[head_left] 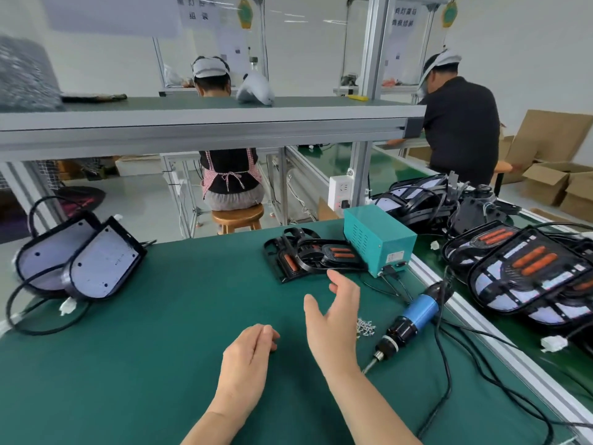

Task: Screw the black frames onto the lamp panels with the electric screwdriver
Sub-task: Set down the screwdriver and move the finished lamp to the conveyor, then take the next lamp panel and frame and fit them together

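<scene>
Two white lamp panels (96,261) with black rims lean together at the far left of the green mat, their black cables trailing beside them. A small stack of black frames (308,255) with orange inserts lies at the back centre. The electric screwdriver (414,319), blue and black, lies on the mat at the right with its bit pointing toward me. A little heap of screws (365,327) sits just left of it. My left hand (248,364) rests on the mat, fingers straight, holding nothing. My right hand (333,319) hovers raised and open between the frames and the screws.
A teal power box (378,242) stands behind the screwdriver, cables running from it. Finished lamp assemblies (526,271) pile up on the conveyor at right, beyond an aluminium rail (500,345). A shelf (205,123) spans overhead. Two people work at benches beyond.
</scene>
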